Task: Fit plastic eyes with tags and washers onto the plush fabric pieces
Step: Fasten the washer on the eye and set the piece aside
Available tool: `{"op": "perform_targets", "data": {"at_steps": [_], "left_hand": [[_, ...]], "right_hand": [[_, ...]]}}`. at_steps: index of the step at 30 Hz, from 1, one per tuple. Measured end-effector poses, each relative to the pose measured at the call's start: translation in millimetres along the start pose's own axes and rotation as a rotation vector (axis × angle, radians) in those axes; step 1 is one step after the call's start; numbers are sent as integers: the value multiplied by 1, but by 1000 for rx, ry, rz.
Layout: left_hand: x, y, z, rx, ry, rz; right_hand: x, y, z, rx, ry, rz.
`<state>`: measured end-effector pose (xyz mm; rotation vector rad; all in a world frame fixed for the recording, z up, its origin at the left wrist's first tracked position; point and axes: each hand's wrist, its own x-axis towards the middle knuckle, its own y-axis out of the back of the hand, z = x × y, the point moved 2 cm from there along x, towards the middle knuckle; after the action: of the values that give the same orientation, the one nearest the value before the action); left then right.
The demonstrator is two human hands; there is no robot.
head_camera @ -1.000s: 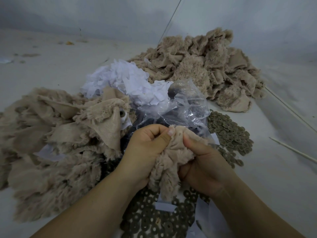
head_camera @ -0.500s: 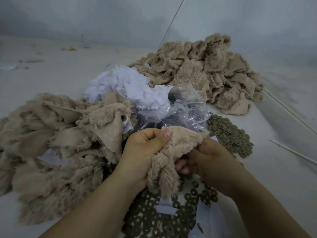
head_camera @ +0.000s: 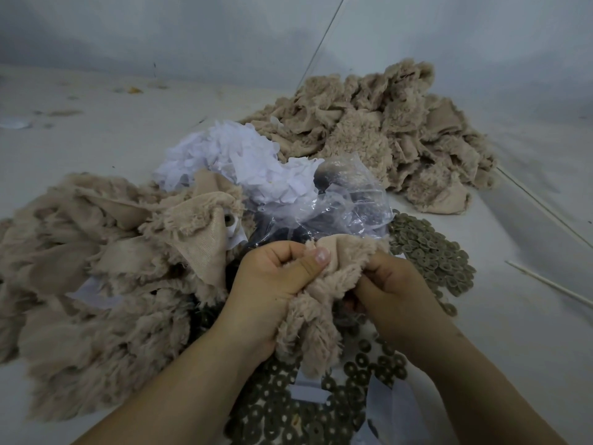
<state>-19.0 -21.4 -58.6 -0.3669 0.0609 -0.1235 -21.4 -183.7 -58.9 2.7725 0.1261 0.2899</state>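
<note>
- Plush piece (head_camera: 316, 303) held over the washers (head_camera: 324, 409) at the counter's (head_camera: 513, 332) near edge.
- Left hand (head_camera: 272, 284) fingers clamped on it.
- Right hand (head_camera: 390, 290) fingers pinch its other side.

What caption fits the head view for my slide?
Both hands, left and right, grip one plush fabric piece above scattered washers.

No text, label, brand, number or sign can be read anywhere in this view. The white tags (head_camera: 244, 162) heaped at the middle show only blank faces, and the clear plastic bag (head_camera: 346, 203) beside them carries no print that can be made out.
</note>
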Motion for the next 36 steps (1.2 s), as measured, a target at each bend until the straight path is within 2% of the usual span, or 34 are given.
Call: {"op": "perform_targets", "data": {"at_steps": [6, 11, 13, 19, 26, 30, 34, 36], "left_hand": [[-1, -2, -2, -28, -1, -33], [-1, -2, -3, -26, -3, -14], [-1, -2, -4, -6, -11, -6], [0, -1, -6, 47, -26, 1], [1, 1, -7, 182, -48, 27], [1, 1, -8, 259, -91, 43], [0, 0, -8, 269, -98, 44], [0, -1, -8, 273, -105, 26]], "right_hand": [[-1, -4, -2, 32, 19, 33], [-2, -1, -2, 38, 29, 149], [-2, -2, -5, -29, 67, 168], [-1, -6, -5, -438, 308, 240], [-2, -7, -7, -463, 342, 216], [-2, -6, -10, -412, 253, 158], [-1, -3, -16, -176, 60, 101], [-1, -4, -16, -224, 13, 94]]}}
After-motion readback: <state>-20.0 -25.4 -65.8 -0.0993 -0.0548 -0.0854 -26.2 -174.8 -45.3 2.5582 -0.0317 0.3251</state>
